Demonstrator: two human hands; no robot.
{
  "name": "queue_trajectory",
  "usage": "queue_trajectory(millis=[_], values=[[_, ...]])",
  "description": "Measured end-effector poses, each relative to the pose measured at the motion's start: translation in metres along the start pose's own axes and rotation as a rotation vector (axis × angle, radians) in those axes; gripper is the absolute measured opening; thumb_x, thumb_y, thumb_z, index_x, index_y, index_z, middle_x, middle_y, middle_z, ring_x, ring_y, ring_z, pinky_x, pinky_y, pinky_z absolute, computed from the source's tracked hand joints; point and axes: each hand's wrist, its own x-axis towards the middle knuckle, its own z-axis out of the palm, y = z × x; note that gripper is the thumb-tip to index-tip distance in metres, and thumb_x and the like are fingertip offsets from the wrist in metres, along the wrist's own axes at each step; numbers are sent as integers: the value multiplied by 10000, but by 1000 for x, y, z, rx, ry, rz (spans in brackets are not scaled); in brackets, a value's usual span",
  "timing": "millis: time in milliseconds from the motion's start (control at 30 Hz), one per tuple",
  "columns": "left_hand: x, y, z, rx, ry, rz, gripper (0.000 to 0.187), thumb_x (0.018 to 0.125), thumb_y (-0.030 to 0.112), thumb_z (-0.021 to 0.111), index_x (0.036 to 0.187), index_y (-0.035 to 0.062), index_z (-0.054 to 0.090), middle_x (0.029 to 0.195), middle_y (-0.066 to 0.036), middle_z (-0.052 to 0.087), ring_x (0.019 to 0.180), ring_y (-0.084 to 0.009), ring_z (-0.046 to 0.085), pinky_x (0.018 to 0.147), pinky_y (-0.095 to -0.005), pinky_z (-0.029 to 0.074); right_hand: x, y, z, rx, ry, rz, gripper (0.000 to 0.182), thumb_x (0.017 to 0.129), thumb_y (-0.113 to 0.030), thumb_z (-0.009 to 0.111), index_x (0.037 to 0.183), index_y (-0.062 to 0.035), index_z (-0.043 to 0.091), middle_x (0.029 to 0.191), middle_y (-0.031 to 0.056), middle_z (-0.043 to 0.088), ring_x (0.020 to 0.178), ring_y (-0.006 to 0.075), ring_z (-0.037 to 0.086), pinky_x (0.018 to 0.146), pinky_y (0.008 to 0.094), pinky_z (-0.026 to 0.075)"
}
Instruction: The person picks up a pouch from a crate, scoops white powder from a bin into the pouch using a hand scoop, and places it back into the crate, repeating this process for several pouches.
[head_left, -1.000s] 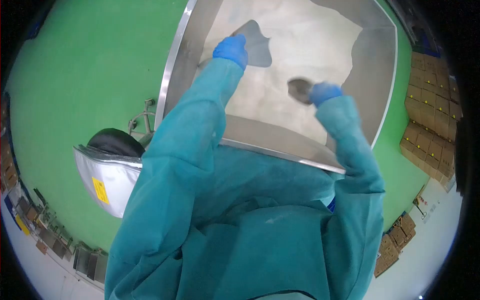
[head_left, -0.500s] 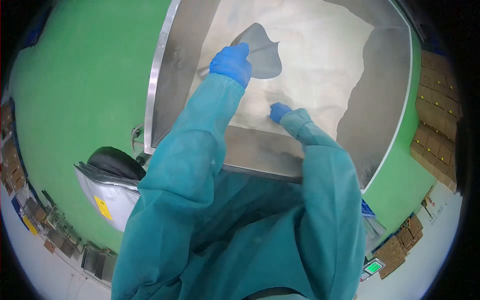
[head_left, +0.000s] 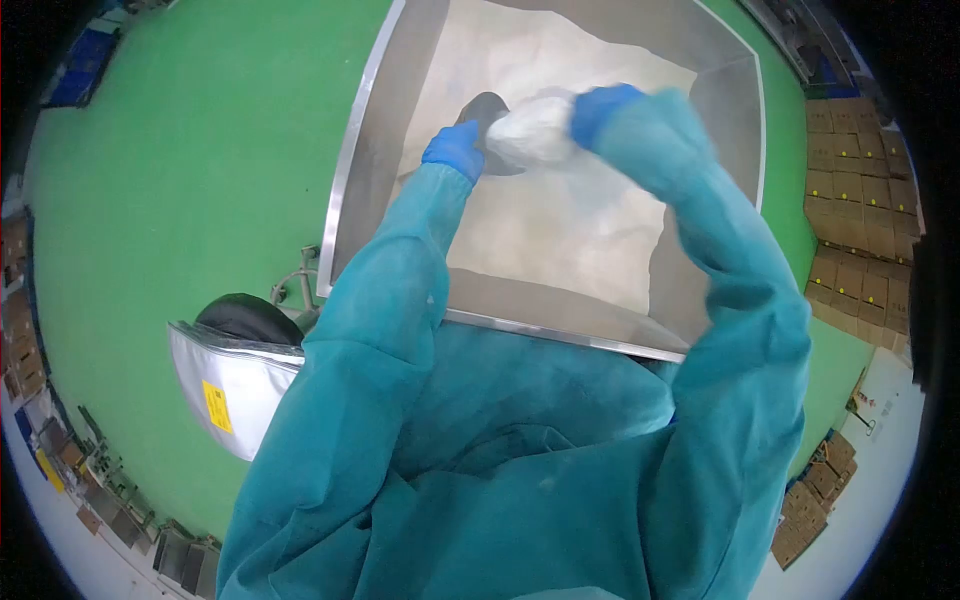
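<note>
My left hand (head_left: 455, 150), in a blue glove, is closed on the handle of a grey metal scoop (head_left: 487, 112). The scoop is over the pale powder (head_left: 570, 240) in a large steel bin (head_left: 730, 110). My right hand (head_left: 603, 112), also gloved in blue, is raised over the powder and smeared by motion. Its fingers look curled. Against it, on the scoop side, is a white, crumpled bundle (head_left: 535, 132) that partly covers the scoop. Whether that bundle is a bag or loose powder, I cannot make out.
A silvery bag with a yellow label (head_left: 217, 405) stands left of my body, beside a black round object (head_left: 248, 318). Stacked cardboard boxes (head_left: 860, 210) are on the right. Green floor (head_left: 220, 150) surrounds the bin, whose metal front edge (head_left: 560, 335) is close to my body.
My right hand has risen from low in the powder, moving up and to the right, and a white bundle now shows beside it. My left hand still holds the scoop. The camera view has shifted.
</note>
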Motion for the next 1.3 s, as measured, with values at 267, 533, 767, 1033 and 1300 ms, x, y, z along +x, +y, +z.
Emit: queue_trajectory(millis=[267,533,767,1033,1300], values=[[13,-29,-14,11,-26,-89,432,738,185,557,1166,133,574,1118,-150,593,1027,-322,569,902,-388,454,5,-14,-5,31,208,31,206,793,-238,542,879,-95,663,865,114,658,790,288,629,707,393,499],[11,-17,-15,-114,9,-28,436,756,118,481,1183,122,572,1092,-173,599,1010,-323,570,905,-383,444,92,-5,366,152,-74,-131,221,816,-291,524,903,-145,665,901,106,656,847,295,624,737,410,489],[3,-9,-17,-155,-5,-61,431,762,131,498,1187,142,572,1078,-170,606,993,-310,580,892,-369,456,98,-147,380,561,-331,-43,271,825,-235,468,949,-69,642,1009,164,626,942,338,590,824,433,457],[10,-9,-21,-41,-77,-78,457,739,105,502,1190,145,569,1073,-170,604,998,-322,575,893,-383,455,22,-47,243,603,-259,-62,273,816,-305,536,959,-102,650,1025,133,619,999,316,559,853,418,442],[16,-16,-19,7,-110,-53,496,727,130,528,1223,108,516,1104,-192,580,1033,-347,550,910,-401,437,2,51,30,138,-155,71,289,846,-318,493,954,-103,654,950,119,637,902,302,592,818,399,458]])
